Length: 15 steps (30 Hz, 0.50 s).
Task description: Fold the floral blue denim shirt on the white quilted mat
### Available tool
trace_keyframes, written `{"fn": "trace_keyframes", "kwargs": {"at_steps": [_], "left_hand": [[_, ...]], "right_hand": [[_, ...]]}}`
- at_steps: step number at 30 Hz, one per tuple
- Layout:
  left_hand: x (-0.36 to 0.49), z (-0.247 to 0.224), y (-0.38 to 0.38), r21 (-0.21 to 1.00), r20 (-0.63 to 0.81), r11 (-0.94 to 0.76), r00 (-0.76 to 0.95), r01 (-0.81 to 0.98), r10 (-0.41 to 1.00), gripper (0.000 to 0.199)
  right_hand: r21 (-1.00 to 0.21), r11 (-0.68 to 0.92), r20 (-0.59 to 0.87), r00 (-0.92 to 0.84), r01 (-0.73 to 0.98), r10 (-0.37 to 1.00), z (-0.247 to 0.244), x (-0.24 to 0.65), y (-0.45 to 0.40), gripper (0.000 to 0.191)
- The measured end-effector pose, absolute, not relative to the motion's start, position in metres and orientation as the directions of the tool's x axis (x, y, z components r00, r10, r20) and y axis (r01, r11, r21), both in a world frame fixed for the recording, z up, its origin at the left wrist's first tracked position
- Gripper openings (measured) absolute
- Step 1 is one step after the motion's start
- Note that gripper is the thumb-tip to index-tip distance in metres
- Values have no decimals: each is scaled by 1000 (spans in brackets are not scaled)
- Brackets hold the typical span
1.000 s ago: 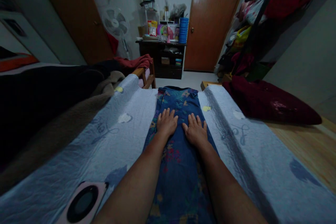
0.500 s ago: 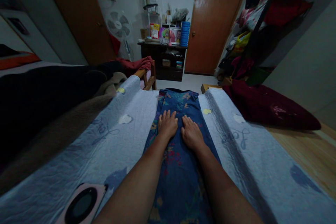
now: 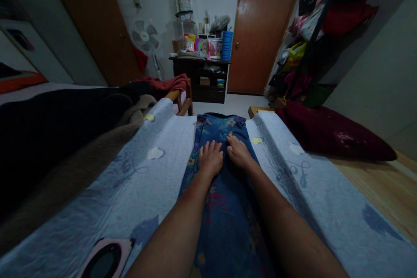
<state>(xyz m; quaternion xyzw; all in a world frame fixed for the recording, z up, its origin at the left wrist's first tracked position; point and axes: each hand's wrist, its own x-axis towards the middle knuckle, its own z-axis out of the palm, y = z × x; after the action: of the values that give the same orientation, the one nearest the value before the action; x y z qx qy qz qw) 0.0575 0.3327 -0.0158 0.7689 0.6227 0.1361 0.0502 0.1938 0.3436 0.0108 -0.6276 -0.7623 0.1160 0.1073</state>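
A long dark blue floral cloth [image 3: 221, 226] lies narrow and lengthwise over a light blue patterned sheet [image 3: 163, 160]. My left hand [image 3: 211, 157] rests on the cloth's upper part, its fingers spread and pointing away from me. Just to its right, a little farther up, my right hand [image 3: 239, 151] lies on the same cloth with its fingers stretched forward. Neither hand grips the fabric. A pink device with a round black face [image 3: 106, 258] sits on the sheet at the bottom left.
Dark clothing [image 3: 58, 117] and a brown blanket [image 3: 81, 165] are heaped at the left. A maroon cushion [image 3: 335, 132] lies at the right. Beyond the bed end stand a dark cabinet [image 3: 198, 95], a fan [image 3: 145, 35] and a brown door [image 3: 254, 30].
My right hand has slid slightly farther up the cloth. My left hand has shifted a little right and towards me. The camera view has moved slightly.
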Motion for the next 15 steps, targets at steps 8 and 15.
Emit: {"fn": "trace_keyframes", "kwargs": {"at_steps": [8, 15], "left_hand": [[59, -15, 331, 229, 130, -138, 110, 964, 985, 58], [63, -15, 328, 261, 105, -237, 216, 936, 971, 55]], "right_hand": [[-239, 153, 24, -152, 959, 988, -12, 209, 374, 57], [-201, 86, 43, -79, 976, 996, -19, 215, 406, 67]]}}
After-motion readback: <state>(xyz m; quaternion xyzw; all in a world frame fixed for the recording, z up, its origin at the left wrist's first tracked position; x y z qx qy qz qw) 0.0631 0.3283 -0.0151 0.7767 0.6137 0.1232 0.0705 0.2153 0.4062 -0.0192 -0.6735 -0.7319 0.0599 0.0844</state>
